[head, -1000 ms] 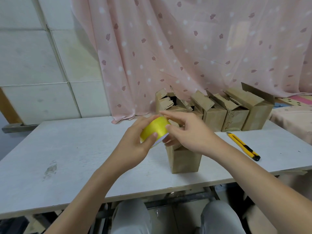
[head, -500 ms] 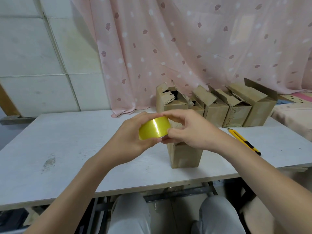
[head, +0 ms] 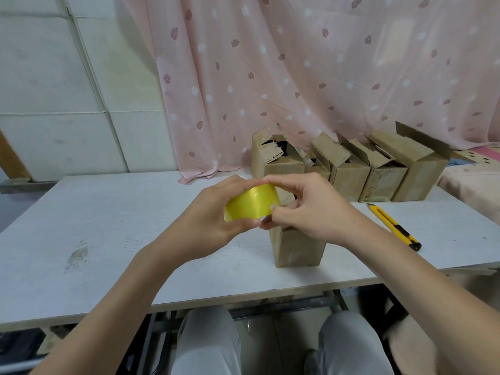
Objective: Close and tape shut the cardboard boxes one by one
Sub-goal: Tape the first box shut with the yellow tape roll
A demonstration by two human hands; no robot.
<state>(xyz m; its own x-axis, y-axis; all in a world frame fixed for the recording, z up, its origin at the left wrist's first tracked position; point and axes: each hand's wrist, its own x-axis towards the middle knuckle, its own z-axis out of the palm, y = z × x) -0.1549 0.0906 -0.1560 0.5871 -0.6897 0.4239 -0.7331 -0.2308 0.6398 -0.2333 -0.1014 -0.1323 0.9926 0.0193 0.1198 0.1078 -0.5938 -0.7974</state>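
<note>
Above a white worktop (head: 113, 239), seen from the head camera, a person's left hand (head: 208, 220) grips a yellow tape roll (head: 250, 203) with fingers curled round it, while the right hand (head: 311, 209) pinches at the roll's right edge, thumb and fingertips (head: 266, 226) closed there, apparently feeling for the loose end. The roll hangs just in front of and above a small cardboard box (head: 297, 249) standing upright near the worktop's front edge; its top is hidden behind the hands, so whether the flaps are folded down cannot be told. A row of open boxes (head: 349, 169) waits at the back against a pink curtain (head: 297, 77), flaps up, and a yellow utility knife (head: 392, 226) lies to the right, well apart from the hands. The step in hand looks like freeing the tape's end. Done well, it means steadying the roll with the left hand, lifting the end cleanly without tearing it lengthwise, then drawing out enough to span the near box's seam and run down both sides.
</note>
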